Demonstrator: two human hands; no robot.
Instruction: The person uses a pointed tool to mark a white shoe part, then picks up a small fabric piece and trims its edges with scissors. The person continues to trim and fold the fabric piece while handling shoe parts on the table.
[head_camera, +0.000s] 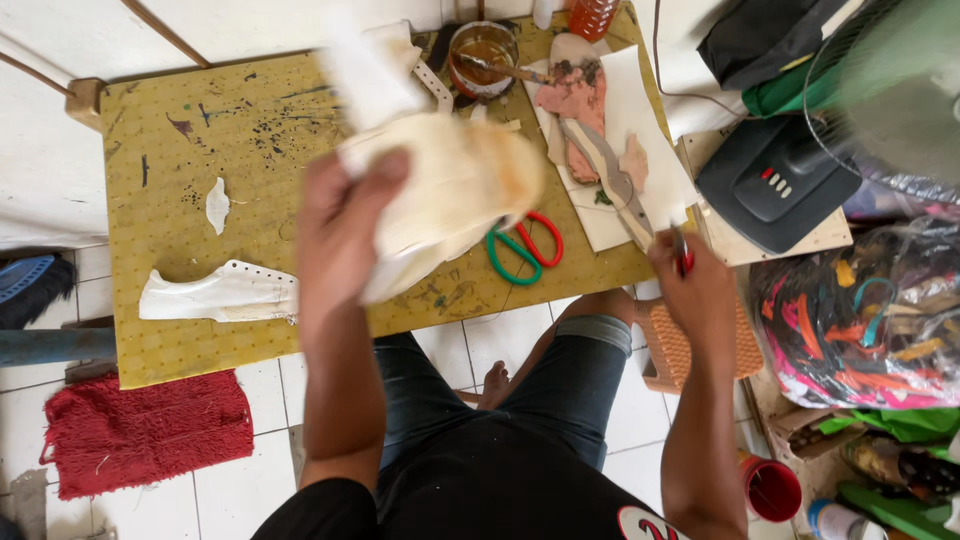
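Cream shoe upper (455, 195) in left hand (340, 235) (blurred) — scissors (525, 248) beneath

Light: bright, even daylight; shadows soft.
Blur: shoe (450, 200) in left hand (340, 240) motion-smeared; fan (890, 80) blurred.
Glare: white floor top-left washed out.

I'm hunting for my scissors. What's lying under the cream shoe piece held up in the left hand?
Under the cream shoe piece, scissors lie on the yellow table: their green and red handle loops show, but the blades are covered.
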